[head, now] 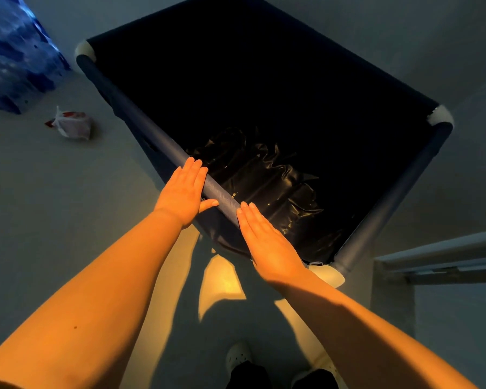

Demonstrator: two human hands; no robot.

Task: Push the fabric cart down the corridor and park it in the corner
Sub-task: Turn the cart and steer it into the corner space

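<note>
Both hands flat, fingers extended, gripping nothing: left hand (184,192) and right hand (267,242) rested on fabric cart (141,119) near rail; cart body lay far-right of them.

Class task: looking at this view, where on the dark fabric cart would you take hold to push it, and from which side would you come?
Grip the near top rail of the fabric cart, coming from the person's side. It is a round, fabric-sleeved tube along the near edge, probably slim enough to wrap fingers around. The left hand and right hand lie flat and open against it, not curled; the fabric walls look too soft to push.
</note>
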